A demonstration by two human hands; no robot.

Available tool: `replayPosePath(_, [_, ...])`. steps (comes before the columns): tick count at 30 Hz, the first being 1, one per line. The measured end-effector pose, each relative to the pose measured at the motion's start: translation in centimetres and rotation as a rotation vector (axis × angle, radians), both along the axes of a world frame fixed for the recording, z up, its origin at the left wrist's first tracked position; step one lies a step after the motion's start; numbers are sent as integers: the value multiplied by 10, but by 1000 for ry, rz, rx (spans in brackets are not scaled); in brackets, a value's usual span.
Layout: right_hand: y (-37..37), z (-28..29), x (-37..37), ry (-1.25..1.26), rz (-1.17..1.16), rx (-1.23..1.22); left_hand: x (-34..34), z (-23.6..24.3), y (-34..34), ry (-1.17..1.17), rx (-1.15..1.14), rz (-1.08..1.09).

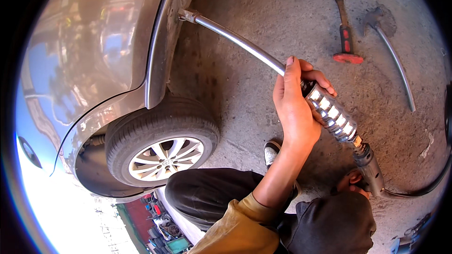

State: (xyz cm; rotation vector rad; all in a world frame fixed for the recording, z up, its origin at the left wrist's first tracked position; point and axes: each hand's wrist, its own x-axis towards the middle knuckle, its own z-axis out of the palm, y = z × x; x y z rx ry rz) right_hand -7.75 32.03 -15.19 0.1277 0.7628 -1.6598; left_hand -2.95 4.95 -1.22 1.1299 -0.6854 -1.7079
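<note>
We see the car's brown-grey metal wheel arch (pixel 75 153) holding a black rubber tyre (pixel 190 120) on a silver many-spoked wheel (pixel 165 158). Far off at the lower left are dark stacked tyres (pixel 157 239), too small for us to count.

Our left forearm (pixel 278 174) reaches up from the lower edge, out of a mustard-yellow fabric sleeve (pixel 242 230), with the wrist nearly in line and the thumb pointing away from us. Our right forearm is hidden; a knee in black trousers (pixel 334 226) covers most of that side.

Of our 2 hands, the left hand (pixel 299 106) is wrapped around the front of a long metal tool with a ribbed, shiny cylindrical body (pixel 334 115), thumb along 1 side and fingers curled on the other. The right hand (pixel 349 182) is at the tool's dark grey handle (pixel 369 171); we cannot tell how far it is closed. The tool slants above the grey concrete floor (pixel 245 131), its straight silver bar (pixel 240 41) ending in a rusty brown tip (pixel 188 15) at the car's lower side edge. A black hose (pixel 423 189) runs right from the handle. On the floor lie a red-and-black-gripped steel chisel (pixel 346 37) and a dark-headed hammer with a silver handle (pixel 398 61).
</note>
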Motion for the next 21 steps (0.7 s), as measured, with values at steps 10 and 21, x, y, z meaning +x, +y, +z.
replayPosePath(10, [0, 1, 1, -65, -20, 41, -3, 3, -5, 92, -10, 38])
replayPosePath(21, [1, 0, -3, -78, 59, 18, -2, 6, -7, 98, -7, 56])
